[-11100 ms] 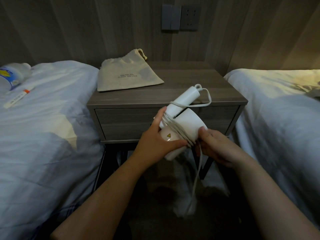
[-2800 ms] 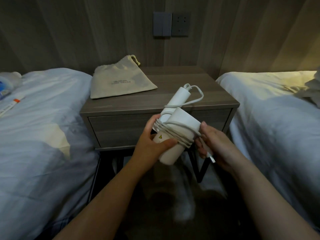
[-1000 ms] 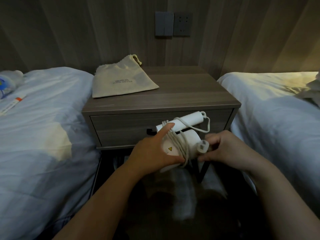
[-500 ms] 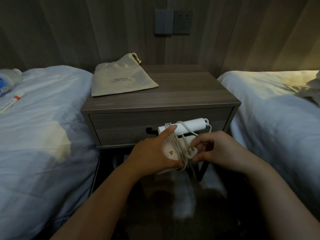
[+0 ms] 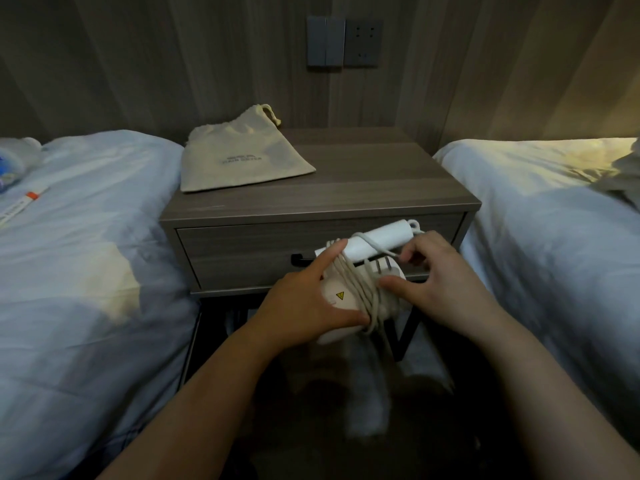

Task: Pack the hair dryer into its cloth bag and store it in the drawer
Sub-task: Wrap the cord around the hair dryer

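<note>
Left hand grips the hair dryer by its body, index finger laid along the coils, thumb clamped over the wound cord. Right hand pinches the plug against the coils, prongs pointing up-frame. The dryer is held in mid-air at lower centre, in front of the closed drawer.

Judgement: securing the cord is the step in hand. The plug wants tucking under a tight turn while the left thumb pins the coils, otherwise the winding will likely spring loose before bagging.

Cloth bag lies flat on the nightstand top, upper left of centre, drawstring mouth toward the wall. A bed stands at frame left, a second bed at frame right. A switch and socket sit on the panelled wall above. Lighting dim
</note>
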Demonstrator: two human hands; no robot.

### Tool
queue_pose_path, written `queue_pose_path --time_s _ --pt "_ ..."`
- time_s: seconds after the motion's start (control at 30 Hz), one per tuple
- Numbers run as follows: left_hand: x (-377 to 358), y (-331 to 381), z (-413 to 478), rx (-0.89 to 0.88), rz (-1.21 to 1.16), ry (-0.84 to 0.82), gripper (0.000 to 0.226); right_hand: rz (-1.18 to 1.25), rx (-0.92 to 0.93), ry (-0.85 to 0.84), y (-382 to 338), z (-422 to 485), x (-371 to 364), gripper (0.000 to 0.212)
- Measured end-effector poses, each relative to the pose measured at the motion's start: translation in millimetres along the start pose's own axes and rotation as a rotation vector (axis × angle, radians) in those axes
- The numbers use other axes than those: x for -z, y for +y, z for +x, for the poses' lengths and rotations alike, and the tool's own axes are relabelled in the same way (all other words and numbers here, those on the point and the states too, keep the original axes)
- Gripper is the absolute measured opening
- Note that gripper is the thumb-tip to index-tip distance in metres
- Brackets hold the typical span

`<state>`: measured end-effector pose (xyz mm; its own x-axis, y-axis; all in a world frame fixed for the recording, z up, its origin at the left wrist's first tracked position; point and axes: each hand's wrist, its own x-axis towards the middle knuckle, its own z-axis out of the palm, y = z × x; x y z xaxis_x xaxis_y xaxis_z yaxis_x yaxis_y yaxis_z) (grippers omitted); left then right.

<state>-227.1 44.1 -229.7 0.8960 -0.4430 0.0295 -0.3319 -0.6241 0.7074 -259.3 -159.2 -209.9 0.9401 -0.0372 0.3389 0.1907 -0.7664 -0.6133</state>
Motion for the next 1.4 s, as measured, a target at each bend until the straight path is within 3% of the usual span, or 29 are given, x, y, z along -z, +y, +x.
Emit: queue_pose_path --time_s 0.13,0.3,0.33,0.43,0.53,0.63,0.73,0.87,0.93,1.07,1.13,1.23,1.4 --pt "-1 2 1 -0.006 -0.022 0.049 0.103 0.046 -0.221 -0.110 -3 -2 -9 0.036" --pt "-7 3 0 -0.004 -0.043 0.050 0.101 0.329 -0.333 -0.303 1 1 -13 0.031" --pt "-8 3 -1 -0.008 -0.042 0.050 0.101 0.410 -0.368 -0.323 2 1 -15 0.035" --pt "-9 4 -2 -0.014 -0.018 0.046 0.102 0.662 -0.480 -0.356 5 -2 -24 0.075" --pt "-10 7 -5 -0.023 -0.015 0.049 0.102 0.765 -0.495 -0.344 6 -4 -27 0.082" --pt "-13 9 -7 -0.013 -0.064 0.046 0.104 0.775 -0.491 -0.331 7 -7 -24 0.072" --pt "-14 10 -5 -0.008 -0.236 -0.005 0.114 0.750 -0.492 -0.261 2 -12 -22 0.043" --pt "-8 10 -6 0.005 -0.404 -0.022 0.123 0.679 -0.467 -0.134 -10 -12 -21 0.035" --pt "-5 10 -6 0.026 -0.519 0.074 0.117 0.687 -0.453 -0.038 -15 -9 -19 0.032" --pt "-7 21 5 0.135 -0.896 0.248 0.079 0.791 -0.466 0.082 -27 4 -12 0.043" --pt "1 29 19 0.152 -0.869 0.238 0.069 0.811 -0.475 0.114 -31 18 -5 0.053" --pt "26 39 45 0.125 -0.836 0.207 0.073 0.847 -0.466 0.123 -37 52 6 0.036" --pt "72 40 91 0.125 -0.756 0.299 0.042 1.014 -0.515 0.143 -39 126 13 0.029"
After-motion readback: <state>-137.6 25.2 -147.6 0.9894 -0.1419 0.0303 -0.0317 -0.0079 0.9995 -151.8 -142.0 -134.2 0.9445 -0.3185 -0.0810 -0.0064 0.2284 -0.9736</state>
